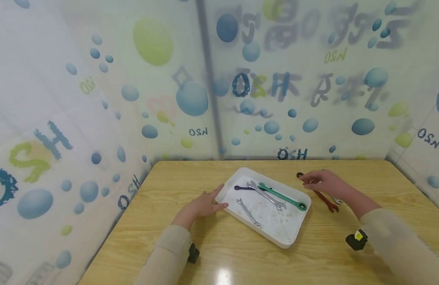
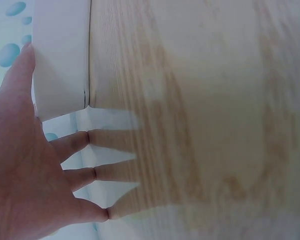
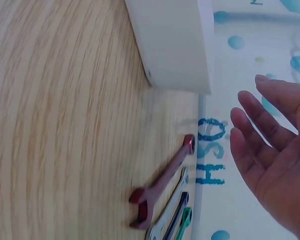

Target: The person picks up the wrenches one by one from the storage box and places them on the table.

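Observation:
My left hand (image 1: 201,204) touches the left end of a white tray (image 1: 283,231), fingers straight and spread. In the left wrist view, the thumb lies along the tray's side and the fingertips meet the tabletop. Inside the tray lie a purple wrench (image 1: 242,188), a long silver wrench (image 1: 267,194), a shorter silver wrench (image 1: 248,213) and a green wrench (image 1: 283,196). Beyond the tray's right end, my right hand (image 1: 324,182) hovers with relaxed fingers, holding nothing. Near it on the table lie a red wrench (image 3: 165,175), a silver one (image 3: 165,217), a blue one (image 3: 175,217) and a green one (image 3: 184,223).
A wooden table (image 1: 141,237) bears everything. Its far edge meets a pale curtain (image 1: 240,130) printed with bubbles and letters, which also hangs along the left and right sides. Dark wrist cameras hang under both sleeves.

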`<move>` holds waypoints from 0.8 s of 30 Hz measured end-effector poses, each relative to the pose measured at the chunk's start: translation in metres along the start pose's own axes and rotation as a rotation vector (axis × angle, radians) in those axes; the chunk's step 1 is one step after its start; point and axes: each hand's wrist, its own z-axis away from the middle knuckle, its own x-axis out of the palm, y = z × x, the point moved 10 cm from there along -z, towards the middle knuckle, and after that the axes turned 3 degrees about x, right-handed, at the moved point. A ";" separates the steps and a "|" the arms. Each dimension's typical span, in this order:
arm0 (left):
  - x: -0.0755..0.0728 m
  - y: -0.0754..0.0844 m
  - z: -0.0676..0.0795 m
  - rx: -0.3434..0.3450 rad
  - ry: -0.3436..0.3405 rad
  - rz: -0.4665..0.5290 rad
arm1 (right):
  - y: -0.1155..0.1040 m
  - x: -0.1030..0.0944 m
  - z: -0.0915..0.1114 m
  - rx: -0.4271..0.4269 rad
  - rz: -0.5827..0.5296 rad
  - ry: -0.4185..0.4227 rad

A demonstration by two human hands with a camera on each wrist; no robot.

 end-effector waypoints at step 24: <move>0.001 -0.002 -0.001 -0.001 -0.002 0.011 | -0.040 0.061 -0.021 -0.034 -0.077 -0.142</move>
